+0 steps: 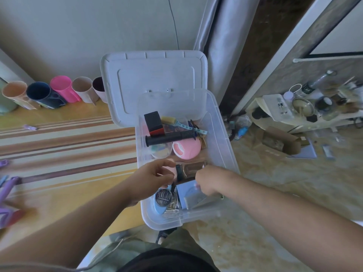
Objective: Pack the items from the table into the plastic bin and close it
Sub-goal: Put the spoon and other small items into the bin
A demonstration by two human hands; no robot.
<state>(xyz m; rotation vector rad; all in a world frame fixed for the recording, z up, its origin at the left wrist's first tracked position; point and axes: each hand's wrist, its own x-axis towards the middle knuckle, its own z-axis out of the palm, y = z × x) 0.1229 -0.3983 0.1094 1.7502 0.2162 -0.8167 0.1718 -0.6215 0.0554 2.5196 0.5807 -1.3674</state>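
Note:
The clear plastic bin (225,154) stands at the table's right edge, its white lid (153,75) open and leaning back. Inside lie a black and red box (154,122), a black-handled tool (169,137), a pink round case (187,148), a blue round needle case (163,199) and a light blue packet (190,195). Both my hands reach into the near end of the bin. My left hand (151,177) hovers with fingers loosely curled and apart above the needle case. My right hand (208,181) grips the top edge of the light blue packet.
A row of coloured cups (60,91) lines the wall at the back of the striped table (68,146). Purple items (7,189) lie blurred at its left edge, with a small purple one (29,127) farther back. On the floor to the right are a cardboard box (279,142) and a cluttered low shelf (306,107).

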